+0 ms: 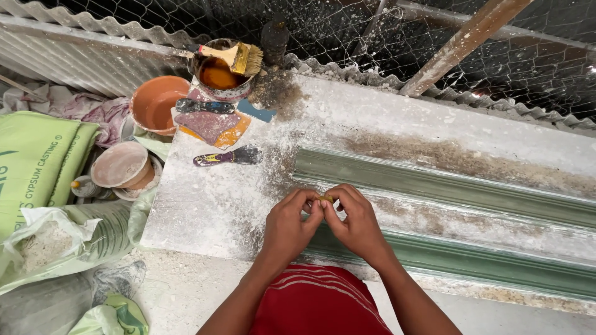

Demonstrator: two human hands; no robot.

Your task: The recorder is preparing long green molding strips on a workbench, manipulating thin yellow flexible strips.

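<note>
A red garment (316, 301) lies nearest the camera. Above it, a small yellow piece (325, 199) is pinched between the fingers of the left hand (288, 224) and right hand (357, 224), over the green moulding (447, 186) on the table (211, 205). It is judged light and stiff, easily dropped, best gripped by its edges.

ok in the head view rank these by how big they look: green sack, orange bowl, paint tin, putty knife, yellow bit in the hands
1. green sack, cut off by the frame edge
2. orange bowl
3. paint tin, near the bowl in size
4. putty knife
5. yellow bit, mostly hidden by the hands
</note>
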